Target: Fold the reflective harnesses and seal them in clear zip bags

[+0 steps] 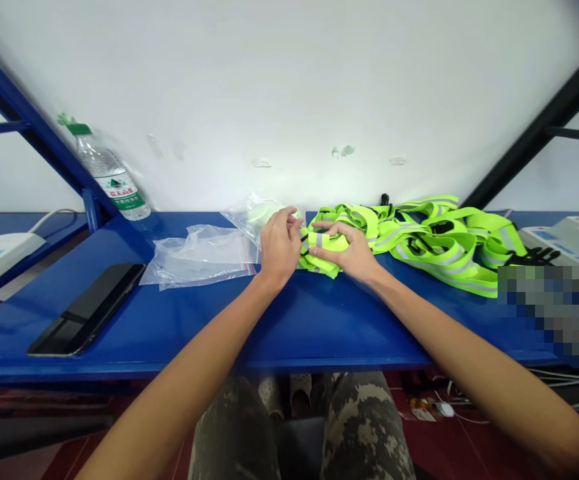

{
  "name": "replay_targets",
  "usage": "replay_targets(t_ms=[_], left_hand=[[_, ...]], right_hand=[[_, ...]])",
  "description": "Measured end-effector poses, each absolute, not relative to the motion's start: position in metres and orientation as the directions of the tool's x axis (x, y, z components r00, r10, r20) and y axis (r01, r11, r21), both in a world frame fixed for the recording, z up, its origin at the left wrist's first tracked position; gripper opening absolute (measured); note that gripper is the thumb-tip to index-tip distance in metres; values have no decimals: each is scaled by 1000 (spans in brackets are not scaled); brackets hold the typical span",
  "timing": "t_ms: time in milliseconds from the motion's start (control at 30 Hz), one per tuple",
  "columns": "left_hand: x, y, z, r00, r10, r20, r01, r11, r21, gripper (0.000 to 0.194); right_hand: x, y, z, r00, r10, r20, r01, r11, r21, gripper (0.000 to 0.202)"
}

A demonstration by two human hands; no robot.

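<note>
While the right hand (356,255), fingers half-parted, holds the folded strap (328,241), apparently against unravelling, the left hand (279,250) curls, its grip hidden from me; loose straps (449,268) lie toward three o'clock.

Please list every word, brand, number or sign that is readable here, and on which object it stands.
"农夫山泉" (likely; slightly blurred): red characters on the bottle label.
White characters on the label's green band: too blurred to read.
White device at left: any text too small to read.
Phone, flat clear bag, yellow-green straps: nothing readable.
</note>
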State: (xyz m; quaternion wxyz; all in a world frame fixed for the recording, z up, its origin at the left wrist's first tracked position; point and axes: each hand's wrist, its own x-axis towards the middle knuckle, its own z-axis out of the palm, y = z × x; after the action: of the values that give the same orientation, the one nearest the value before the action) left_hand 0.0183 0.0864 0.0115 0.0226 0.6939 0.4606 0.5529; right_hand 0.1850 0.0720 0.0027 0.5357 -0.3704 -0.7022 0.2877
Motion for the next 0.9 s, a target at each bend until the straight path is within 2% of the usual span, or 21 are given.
replay_targets(t_ms=[133,267,367,467,567,667,900], left_hand=[[23,82,13,-35,629,776,550,-637,541,13],[27,79,13,-1,593,805,515,-690,509,12],[27,78,12,-1,583,812,531,-688,495,11],[26,79,13,6,617,787,545,-662,515,17],[26,79,14,2,668,745,561,-617,552,26],[26,77,15,2,676,737,605,-588,538,32],[25,73,18,50,682,730,718,-533,449,23]], right_hand=[[181,67,6,-168,847,505,199,531,-824,44],[182,71,2,6,899,437,144,432,-890,50],[184,75,-2,105,938,329,26,328,-944,55],[183,75,-1,113,968,226,-135,240,-961,60],[184,75,2,130,975,178,-226,204,-953,63],[186,75,5,156,969,192,-230,225,-947,64],[190,76,5,182,962,204,-164,234,-958,67]])
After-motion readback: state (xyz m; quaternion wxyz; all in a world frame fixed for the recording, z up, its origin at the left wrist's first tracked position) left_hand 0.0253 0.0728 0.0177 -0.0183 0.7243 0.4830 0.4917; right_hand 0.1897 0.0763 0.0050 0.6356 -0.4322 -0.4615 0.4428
